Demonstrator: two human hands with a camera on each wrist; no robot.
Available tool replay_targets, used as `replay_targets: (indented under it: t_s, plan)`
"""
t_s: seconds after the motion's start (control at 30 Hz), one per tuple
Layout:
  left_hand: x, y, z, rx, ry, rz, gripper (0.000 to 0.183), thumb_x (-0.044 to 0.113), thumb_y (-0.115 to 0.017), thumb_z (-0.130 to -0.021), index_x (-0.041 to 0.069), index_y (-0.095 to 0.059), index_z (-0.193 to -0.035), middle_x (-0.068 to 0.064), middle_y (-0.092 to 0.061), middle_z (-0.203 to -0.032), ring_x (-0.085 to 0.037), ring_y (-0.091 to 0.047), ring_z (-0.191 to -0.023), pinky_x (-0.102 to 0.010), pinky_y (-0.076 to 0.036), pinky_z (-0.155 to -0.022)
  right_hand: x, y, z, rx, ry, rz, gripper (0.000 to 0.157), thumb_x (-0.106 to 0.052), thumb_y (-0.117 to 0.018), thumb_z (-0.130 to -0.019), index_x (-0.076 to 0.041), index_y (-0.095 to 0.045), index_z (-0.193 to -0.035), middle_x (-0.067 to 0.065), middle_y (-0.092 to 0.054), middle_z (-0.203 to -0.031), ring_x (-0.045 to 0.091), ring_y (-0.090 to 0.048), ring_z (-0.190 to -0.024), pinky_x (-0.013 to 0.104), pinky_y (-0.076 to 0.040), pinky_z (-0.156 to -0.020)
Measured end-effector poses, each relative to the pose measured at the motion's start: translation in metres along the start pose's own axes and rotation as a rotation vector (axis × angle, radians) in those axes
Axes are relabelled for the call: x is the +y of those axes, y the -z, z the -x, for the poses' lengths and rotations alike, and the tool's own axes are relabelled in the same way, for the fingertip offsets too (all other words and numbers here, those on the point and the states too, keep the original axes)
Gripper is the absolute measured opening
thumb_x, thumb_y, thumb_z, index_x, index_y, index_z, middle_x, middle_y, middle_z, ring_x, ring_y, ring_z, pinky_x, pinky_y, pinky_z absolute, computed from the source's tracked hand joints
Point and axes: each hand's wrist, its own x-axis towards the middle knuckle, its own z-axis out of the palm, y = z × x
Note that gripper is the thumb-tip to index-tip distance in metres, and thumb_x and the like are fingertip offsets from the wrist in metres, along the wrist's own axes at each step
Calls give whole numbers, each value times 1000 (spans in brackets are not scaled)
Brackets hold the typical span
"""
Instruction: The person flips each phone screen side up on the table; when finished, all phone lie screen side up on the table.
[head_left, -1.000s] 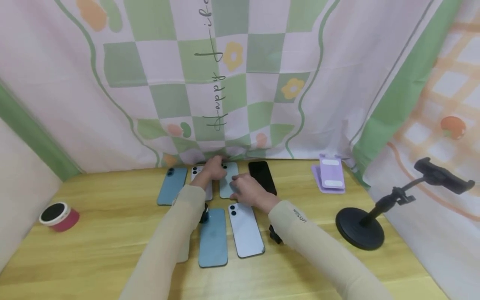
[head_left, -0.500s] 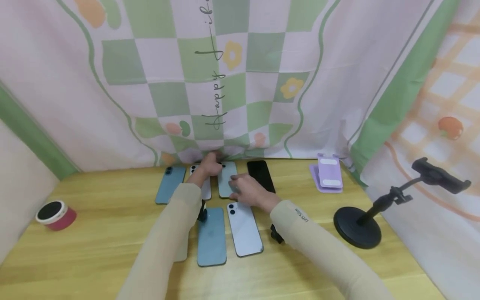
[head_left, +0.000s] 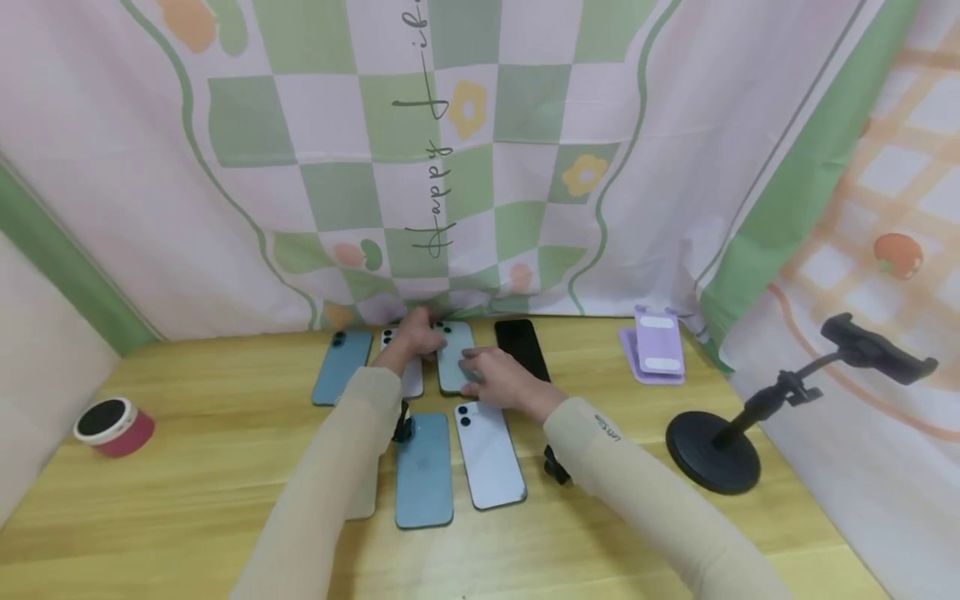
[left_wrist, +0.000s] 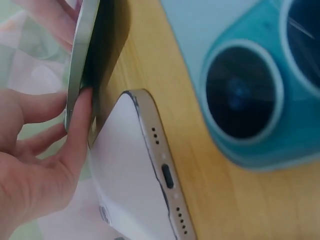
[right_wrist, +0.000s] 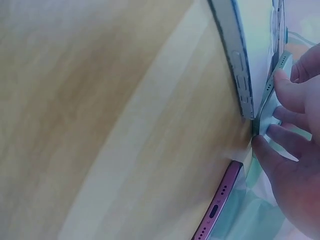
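In the head view, a pale green phone [head_left: 453, 367] is in the back row, camera end toward the curtain. My left hand [head_left: 417, 335] holds its upper left edge; the left wrist view shows thumb and fingers [left_wrist: 77, 125] pinching that edge, the phone tilted. My right hand [head_left: 504, 379] grips its lower right part, thumb [right_wrist: 287, 90] at the end with the port holes. Left of it, partly under my left hand, is a white phone [head_left: 412, 382]. A black phone [head_left: 522, 346] lies to its right.
A blue phone [head_left: 342, 368] ends the back row. In front lie a teal phone [head_left: 424, 479], a white phone [head_left: 491, 458] and a pale one [head_left: 366, 496] half hidden by my sleeve. Around them are a red-and-white jar [head_left: 116, 427], purple stand [head_left: 658, 346] and black phone holder [head_left: 712, 450].
My left hand has shifted slightly left along the pale green phone's top. My right hand stays nearly where it was, and the other phones have not moved.
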Motion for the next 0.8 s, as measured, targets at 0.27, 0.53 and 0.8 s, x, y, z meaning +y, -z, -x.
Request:
replay_targets:
  t_s: [0.27, 0.53, 0.8]
  plan:
    - [6, 1, 3, 22, 19, -3, 62, 2, -66, -91, 3, -48, -151, -24, -60, -140, -23, -68, -80, -29, -62, -68, 1, 9, 4, 27, 17, -23, 47, -23, -69, -100, -2, -62, -142, 18, -59, -151, 33, -55, -143, 46, -48, -117]
    - [19, 13, 7, 68, 2, -48, 50, -2, -63, -88, -4, -56, -138, -24, -65, -133, -29, -72, -83, -38, -66, -76, -1, 26, 8, 139, -111, -246, 45, -22, -61, -103, -1, -60, -144, 22, -69, -137, 35, -76, -100, 46, -61, -95]
    - [37, 18, 2, 85, 66, -203, 41, 2, -58, -87, -5, -57, -128, -25, -64, -133, -17, -64, -53, -39, -66, -78, -10, 35, 9, 192, -285, -787, 43, -13, -61, -103, 0, -58, -144, 24, -64, -142, 39, -69, -123, 43, -64, -89]
